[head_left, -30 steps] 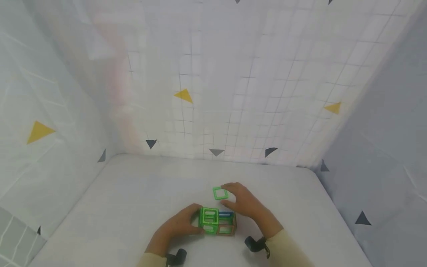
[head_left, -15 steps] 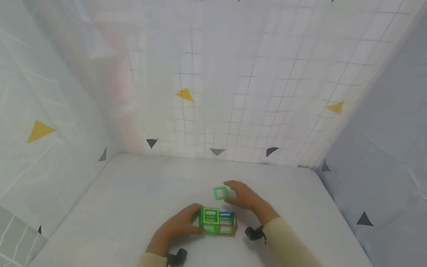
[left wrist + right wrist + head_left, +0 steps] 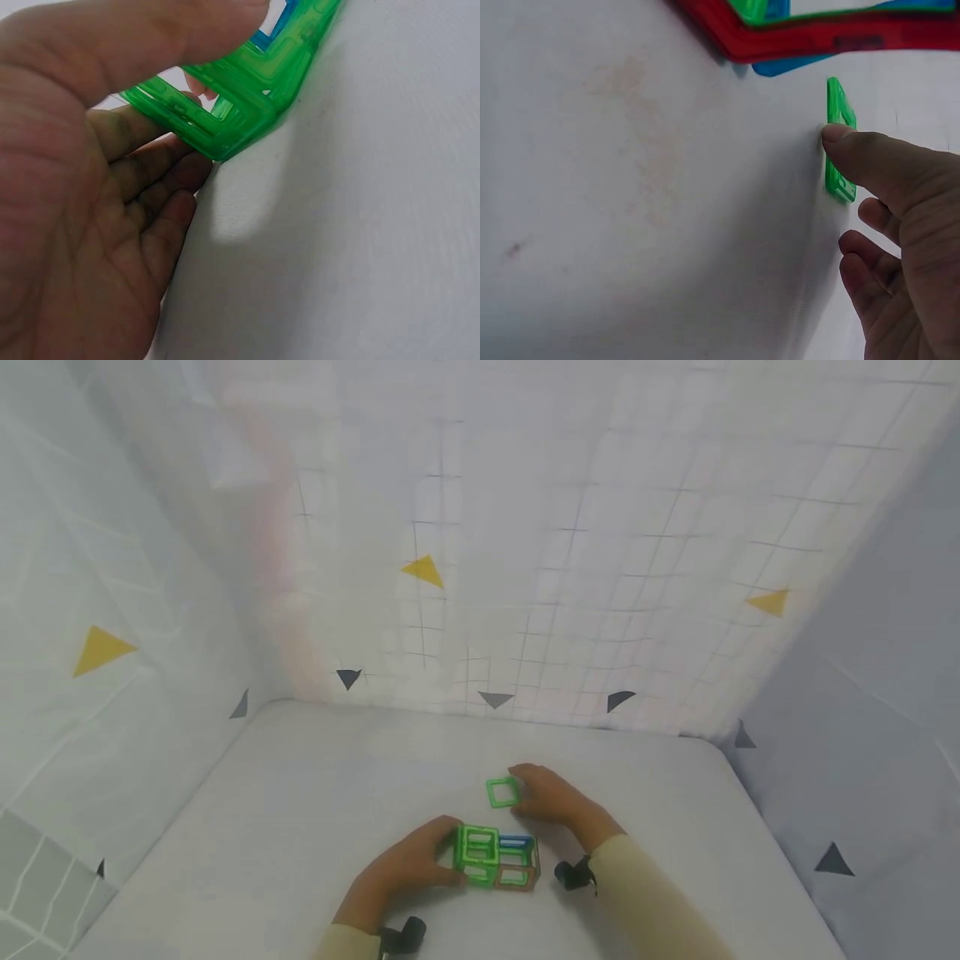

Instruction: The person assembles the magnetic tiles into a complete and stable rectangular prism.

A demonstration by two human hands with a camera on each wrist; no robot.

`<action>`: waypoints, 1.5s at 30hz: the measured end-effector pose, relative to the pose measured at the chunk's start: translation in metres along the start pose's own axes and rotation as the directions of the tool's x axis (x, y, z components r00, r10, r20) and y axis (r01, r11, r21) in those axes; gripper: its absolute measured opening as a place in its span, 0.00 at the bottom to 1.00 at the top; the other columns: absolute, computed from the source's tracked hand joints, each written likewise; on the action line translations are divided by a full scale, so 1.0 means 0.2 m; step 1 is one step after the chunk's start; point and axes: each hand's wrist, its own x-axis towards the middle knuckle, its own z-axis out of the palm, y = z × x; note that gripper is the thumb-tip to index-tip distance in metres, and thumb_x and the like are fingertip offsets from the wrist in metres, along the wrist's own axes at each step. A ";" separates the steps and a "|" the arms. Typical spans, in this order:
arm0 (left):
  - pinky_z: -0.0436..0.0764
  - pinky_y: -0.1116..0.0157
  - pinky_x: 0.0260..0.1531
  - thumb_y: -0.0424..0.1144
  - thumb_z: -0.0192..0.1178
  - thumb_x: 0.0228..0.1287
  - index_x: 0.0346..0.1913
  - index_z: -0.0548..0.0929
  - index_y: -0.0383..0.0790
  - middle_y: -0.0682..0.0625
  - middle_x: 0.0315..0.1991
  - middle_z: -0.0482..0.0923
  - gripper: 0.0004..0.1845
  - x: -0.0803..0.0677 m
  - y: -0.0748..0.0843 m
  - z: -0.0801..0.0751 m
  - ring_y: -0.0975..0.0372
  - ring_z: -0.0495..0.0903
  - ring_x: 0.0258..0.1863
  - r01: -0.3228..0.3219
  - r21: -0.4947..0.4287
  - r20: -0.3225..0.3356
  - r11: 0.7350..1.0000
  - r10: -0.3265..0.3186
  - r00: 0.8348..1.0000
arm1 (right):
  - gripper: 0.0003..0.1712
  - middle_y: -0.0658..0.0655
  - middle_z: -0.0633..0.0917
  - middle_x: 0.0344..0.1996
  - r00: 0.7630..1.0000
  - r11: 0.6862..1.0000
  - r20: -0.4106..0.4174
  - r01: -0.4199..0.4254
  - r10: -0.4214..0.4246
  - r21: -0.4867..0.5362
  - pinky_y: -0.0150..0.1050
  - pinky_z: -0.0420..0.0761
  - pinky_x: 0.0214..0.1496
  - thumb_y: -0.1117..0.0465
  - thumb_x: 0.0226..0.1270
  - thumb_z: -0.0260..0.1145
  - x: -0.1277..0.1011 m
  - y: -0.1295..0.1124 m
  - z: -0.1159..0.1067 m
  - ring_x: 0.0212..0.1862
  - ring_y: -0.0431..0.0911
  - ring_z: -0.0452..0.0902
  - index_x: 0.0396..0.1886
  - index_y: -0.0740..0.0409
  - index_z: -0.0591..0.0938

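Left hand (image 3: 408,864) fingers curled in a grip; right hand (image 3: 551,797) thumb pressing.

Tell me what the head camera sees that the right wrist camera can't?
Only the head view shows both hands: the left hand gripping the block frame, plus the table and the patterned sheet walls. Only the right wrist view shows, close up, the right thumb tip touching the edge of the green square and a red bar of the block frame. Both show the right hand at the green square.

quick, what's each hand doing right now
Left hand: grips the tile structure.
Right hand: thumb touches the loose green square tile; a grip cannot be told.
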 end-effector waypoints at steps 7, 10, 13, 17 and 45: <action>0.63 0.45 0.73 0.57 0.77 0.39 0.60 0.76 0.59 0.59 0.66 0.73 0.39 0.01 0.00 -0.01 0.55 0.65 0.72 -0.026 0.010 0.001 1.000 0.026 1.000 | 0.41 0.58 0.77 0.65 1.000 1.000 -0.011 0.009 -0.009 0.001 0.52 0.67 0.74 0.53 0.54 0.78 0.04 0.01 0.01 0.69 0.55 0.69 0.68 0.57 0.74; 0.63 0.46 0.73 0.57 0.77 0.40 0.61 0.75 0.58 0.59 0.66 0.73 0.40 0.01 -0.01 -0.01 0.55 0.65 0.72 -0.032 0.014 0.004 0.999 0.032 0.999 | 0.39 0.57 0.78 0.64 1.000 1.000 -0.017 0.011 -0.011 0.000 0.52 0.68 0.74 0.52 0.55 0.78 0.04 0.01 0.01 0.68 0.54 0.70 0.66 0.56 0.75; 0.63 0.46 0.73 0.58 0.77 0.40 0.62 0.75 0.56 0.57 0.67 0.72 0.41 0.01 -0.01 -0.01 0.54 0.65 0.72 -0.039 0.013 0.008 0.999 0.039 0.999 | 0.38 0.58 0.78 0.63 0.999 1.000 -0.022 0.026 -0.026 0.004 0.53 0.69 0.73 0.51 0.55 0.78 0.04 0.00 0.01 0.68 0.55 0.70 0.64 0.57 0.77; 0.62 0.46 0.73 0.57 0.76 0.41 0.64 0.75 0.52 0.55 0.68 0.72 0.42 0.00 0.00 -0.01 0.54 0.65 0.73 -0.041 0.027 0.008 0.999 0.041 0.999 | 0.36 0.58 0.80 0.60 0.998 0.999 -0.039 0.048 -0.048 0.011 0.53 0.72 0.71 0.51 0.55 0.78 0.03 0.00 0.02 0.65 0.55 0.73 0.62 0.59 0.79; 0.62 0.44 0.73 0.55 0.77 0.42 0.66 0.73 0.47 0.50 0.70 0.70 0.45 -0.02 0.02 -0.01 0.50 0.63 0.73 -0.011 0.022 0.012 1.000 0.010 1.000 | 0.30 0.51 0.83 0.55 0.981 0.993 -0.189 -0.015 0.037 0.115 0.48 0.83 0.59 0.47 0.54 0.78 -0.18 -0.04 -0.10 0.55 0.48 0.81 0.55 0.53 0.84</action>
